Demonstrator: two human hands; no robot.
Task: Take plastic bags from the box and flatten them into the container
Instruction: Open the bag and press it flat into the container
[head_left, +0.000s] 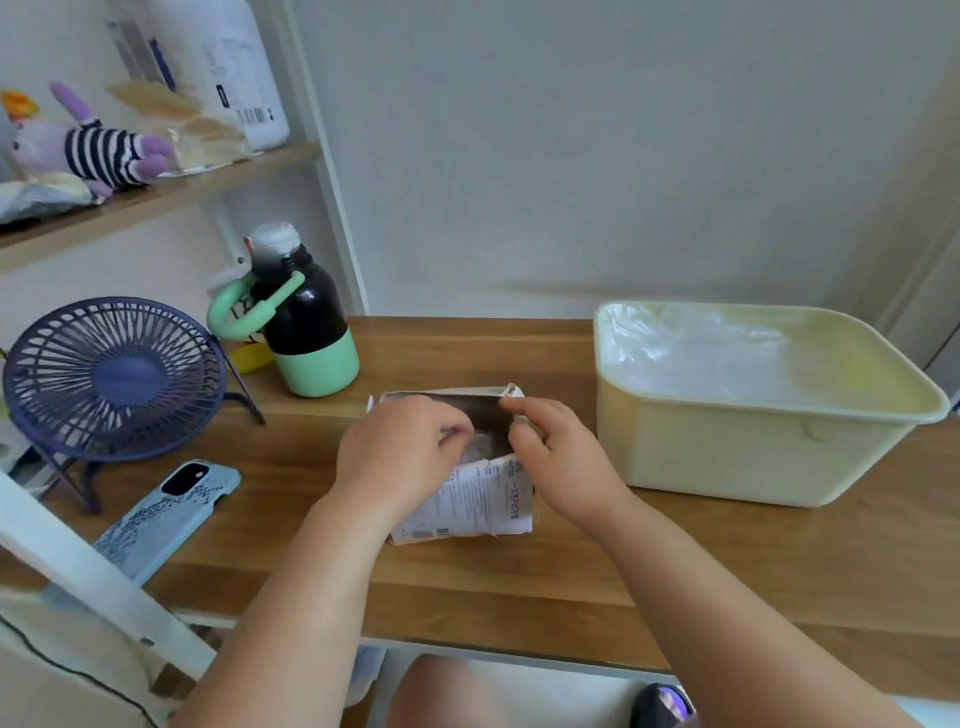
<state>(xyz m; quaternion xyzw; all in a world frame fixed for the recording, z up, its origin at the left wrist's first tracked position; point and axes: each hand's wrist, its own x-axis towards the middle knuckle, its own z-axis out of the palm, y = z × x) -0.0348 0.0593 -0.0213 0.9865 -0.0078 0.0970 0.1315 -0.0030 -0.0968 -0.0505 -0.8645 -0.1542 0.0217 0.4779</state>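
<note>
Fingers: right hand (558, 457) grips the white printed cardboard box (483, 501); left hand (405, 447) pinches a clear plastic bag (480, 447) in its opening.
Done: flattened clear bags (701, 358) lie in the pale yellow plastic container (727, 462).
Left: draw this bag out and flatten it there.

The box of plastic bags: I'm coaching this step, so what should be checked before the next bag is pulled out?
1. The box is open at the top: ok.
2. The box is steadied: ok, the right hand grips its right edge.
3. A bag is gripped: ok, the left hand pinches a plastic bag at the opening.
4. Only one bag is pinched: cannot tell.
5. The container stands uncovered to the right of the box: ok.
6. Room in the container: ok, the flattened bags lie below its rim.
</note>
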